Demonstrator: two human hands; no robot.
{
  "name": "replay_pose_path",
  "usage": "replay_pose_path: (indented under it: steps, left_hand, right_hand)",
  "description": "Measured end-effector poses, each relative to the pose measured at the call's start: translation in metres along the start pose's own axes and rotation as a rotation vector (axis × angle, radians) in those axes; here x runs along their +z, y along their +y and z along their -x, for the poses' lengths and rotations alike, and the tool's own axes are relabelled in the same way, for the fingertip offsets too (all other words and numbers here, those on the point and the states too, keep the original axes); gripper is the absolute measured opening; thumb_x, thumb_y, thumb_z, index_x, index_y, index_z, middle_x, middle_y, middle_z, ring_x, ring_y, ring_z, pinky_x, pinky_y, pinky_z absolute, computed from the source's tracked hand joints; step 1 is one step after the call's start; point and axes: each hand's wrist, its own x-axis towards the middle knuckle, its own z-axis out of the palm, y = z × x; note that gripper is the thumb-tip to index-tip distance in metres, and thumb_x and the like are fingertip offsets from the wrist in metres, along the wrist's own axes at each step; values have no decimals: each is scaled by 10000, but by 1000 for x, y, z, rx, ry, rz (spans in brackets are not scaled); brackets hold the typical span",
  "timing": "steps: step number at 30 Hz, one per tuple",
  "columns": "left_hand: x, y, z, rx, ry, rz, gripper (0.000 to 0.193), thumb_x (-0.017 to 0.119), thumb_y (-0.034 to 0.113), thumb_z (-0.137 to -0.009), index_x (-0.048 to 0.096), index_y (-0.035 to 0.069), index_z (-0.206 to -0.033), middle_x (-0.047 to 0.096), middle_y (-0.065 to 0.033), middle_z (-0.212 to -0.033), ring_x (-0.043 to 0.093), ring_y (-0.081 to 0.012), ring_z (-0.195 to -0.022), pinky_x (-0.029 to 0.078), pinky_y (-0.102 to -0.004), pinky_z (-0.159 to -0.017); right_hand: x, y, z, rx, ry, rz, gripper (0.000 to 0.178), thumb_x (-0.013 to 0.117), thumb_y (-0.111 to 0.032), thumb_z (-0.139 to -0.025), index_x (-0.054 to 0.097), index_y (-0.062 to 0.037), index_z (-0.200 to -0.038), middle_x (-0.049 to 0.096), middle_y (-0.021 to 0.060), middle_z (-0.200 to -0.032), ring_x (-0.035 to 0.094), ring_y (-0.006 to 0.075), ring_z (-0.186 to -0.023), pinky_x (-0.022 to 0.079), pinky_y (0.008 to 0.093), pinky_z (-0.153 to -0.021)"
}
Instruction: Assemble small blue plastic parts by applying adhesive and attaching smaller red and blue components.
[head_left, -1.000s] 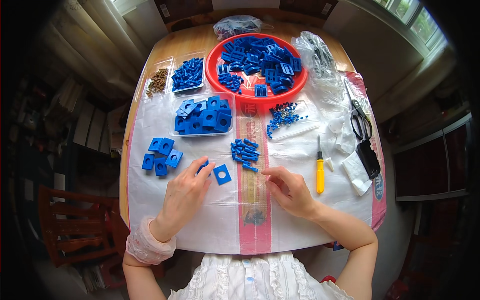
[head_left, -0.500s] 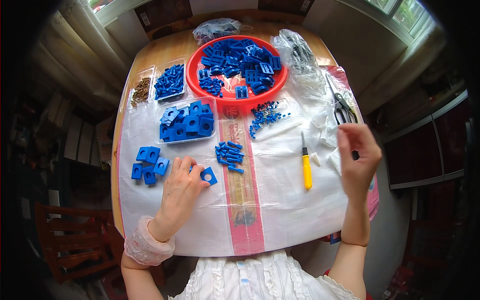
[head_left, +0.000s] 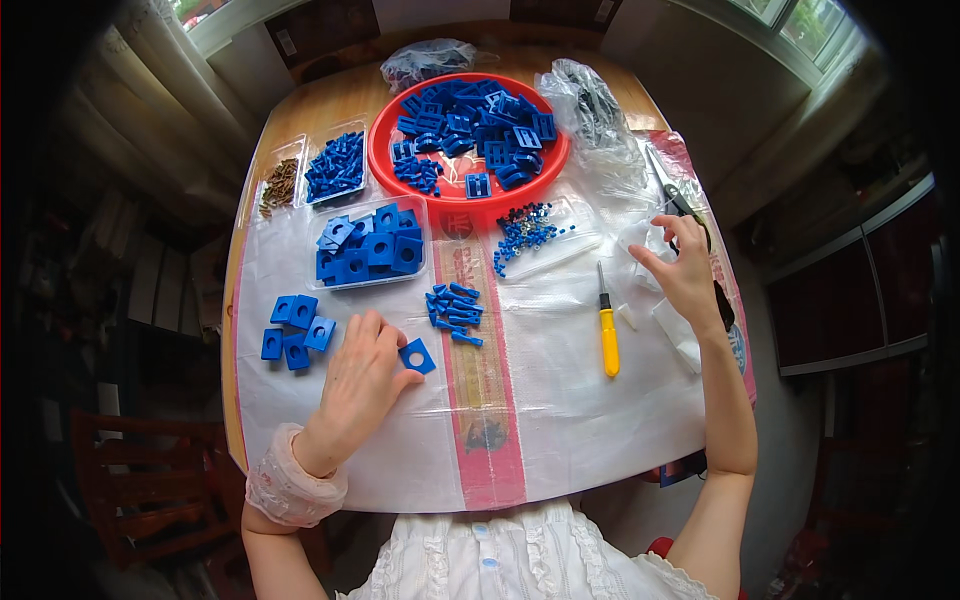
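Note:
A blue square plate with a round hole point(head_left: 417, 356) lies on the white sheet at the fingertips of my left hand point(head_left: 362, 368). The left fingers are curled, with thumb and forefinger at the plate's edges; some fingertips are hidden. My right hand point(head_left: 690, 278) is raised at the right, thumb and fingers apart, holding nothing that I can see. Near it are black-handled scissors point(head_left: 676, 198), partly covered by the hand, and crumpled white plastic point(head_left: 640, 240). A yellow-handled screwdriver point(head_left: 609, 342) lies to the left of the right hand. Several small blue pegs point(head_left: 456, 312) lie beyond the plate.
Several holed blue blocks point(head_left: 296, 328) sit left of my left hand. Behind stand a clear box of blue plates point(head_left: 424, 262), a tray of blue pegs point(head_left: 335, 165), brown screws point(head_left: 279, 187), and a red basin point(head_left: 376, 170) of blue parts. Tiny blue-and-white pieces point(head_left: 525, 228) lie scattered.
My right hand has moved forward and slightly left, and its fingers have spread apart. My left hand stays by the blue plate, its thumb a little lower and further from the forefinger.

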Motion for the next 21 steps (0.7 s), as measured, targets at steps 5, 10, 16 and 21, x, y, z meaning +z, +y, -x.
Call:
replay_pose_path:
  steps: [5, 10, 16, 21]
  left_hand:
    - [1, -3, 0, 18, -21, 38, 392, 791, 60, -651, 532, 11, -942, 523, -124, -935, 520, -287, -899, 438, -355, -765]
    - [3, 1, 0, -46, -74, 98, 325, 754, 76, -710, 523, 30, -934, 578, -108, -831, 567, -279, -788, 456, -374, -707]
    - [3, -1, -2, 20, -81, 228, 205, 704, 82, -776, 539, 29, -886, 597, -105, -774, 579, -248, -752, 462, -354, -667]
    - [7, 11, -8, -108, -201, 589, 116, 696, 76, -826, 609, 18, -875, 616, -24, -796, 580, -73, -765, 458, -223, -610]
  right_hand:
    - [21, 0, -10, 39, -14, 41, 338, 793, -193, -699, 618, -6, -921, 502, 85, -825, 485, 239, -832, 418, 356, -742]
    - [27, 8, -11, 44, 7, 25, 284, 779, -178, -715, 599, 3, -838, 519, 98, -806, 499, 244, -831, 419, 365, -743]
    - [11, -14, -11, 121, 5, -262, 259, 740, -178, -791, 548, -9, -832, 635, 98, -883, 577, 186, -747, 455, 307, -665]
    - [-2, -44, 1, 194, -141, -819, 196, 652, -125, -883, 529, -12, -986, 680, 110, -925, 631, 116, -785, 489, 228, -630]
